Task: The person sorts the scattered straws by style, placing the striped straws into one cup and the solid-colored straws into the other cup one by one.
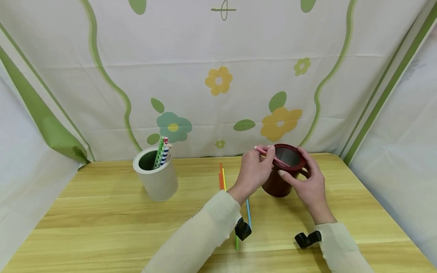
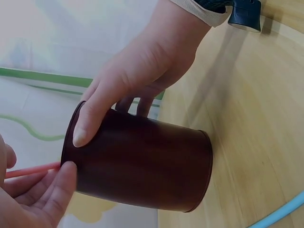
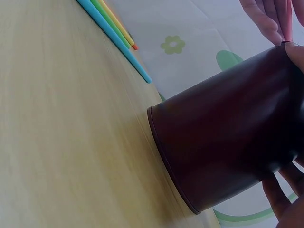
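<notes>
My left hand point(image 1: 254, 168) pinches pink straws point(image 1: 282, 163) between thumb and fingers, at the left side of the mouth of a dark red cylindrical cup point(image 1: 278, 185). The straws slant over the rim, with their lower ends inside the opening. Around the cup's right side my right hand point(image 1: 312, 182) grips it, thumb at the front near the rim and fingers at the back. In the left wrist view, one pink straw point(image 2: 33, 170) meets the rim beside the left fingertips. The cup point(image 3: 223, 137) fills much of the right wrist view.
A white cylindrical cup point(image 1: 158, 185) with a dark green inside stands at the left, holding several patterned paper straws point(image 1: 162, 153). Orange straws point(image 1: 220, 182), a yellow straw point(image 1: 224, 178), a blue straw point(image 1: 249, 214) and a green straw point(image 1: 237, 242) lie mid-table, partly under the left arm. A flowered curtain point(image 1: 191, 45) hangs behind.
</notes>
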Demonstrator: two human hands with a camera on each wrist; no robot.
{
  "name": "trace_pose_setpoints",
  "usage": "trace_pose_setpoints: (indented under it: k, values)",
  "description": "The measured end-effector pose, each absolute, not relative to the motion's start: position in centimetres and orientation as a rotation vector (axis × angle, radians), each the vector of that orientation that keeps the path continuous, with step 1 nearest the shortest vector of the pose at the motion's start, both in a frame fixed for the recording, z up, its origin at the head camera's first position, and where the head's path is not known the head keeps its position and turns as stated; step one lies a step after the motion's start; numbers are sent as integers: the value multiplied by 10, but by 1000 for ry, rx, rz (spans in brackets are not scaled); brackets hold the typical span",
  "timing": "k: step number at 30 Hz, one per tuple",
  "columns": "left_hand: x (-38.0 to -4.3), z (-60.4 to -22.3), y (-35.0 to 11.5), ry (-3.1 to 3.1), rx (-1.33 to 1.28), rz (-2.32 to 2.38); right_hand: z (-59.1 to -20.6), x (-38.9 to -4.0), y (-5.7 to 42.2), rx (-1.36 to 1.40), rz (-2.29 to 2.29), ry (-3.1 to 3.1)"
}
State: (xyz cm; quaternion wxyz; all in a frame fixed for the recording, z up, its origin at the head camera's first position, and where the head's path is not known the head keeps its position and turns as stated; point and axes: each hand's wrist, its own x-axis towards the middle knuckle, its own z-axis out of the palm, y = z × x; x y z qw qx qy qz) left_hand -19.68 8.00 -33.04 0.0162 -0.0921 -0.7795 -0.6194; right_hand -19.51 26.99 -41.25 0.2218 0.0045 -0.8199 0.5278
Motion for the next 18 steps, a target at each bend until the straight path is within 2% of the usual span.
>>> trace_pose_setpoints:
  k: [18]
  values:
    - [-192,-330,83,-2488,-417,-1743,-414,-196,271,25,1469,-2272]
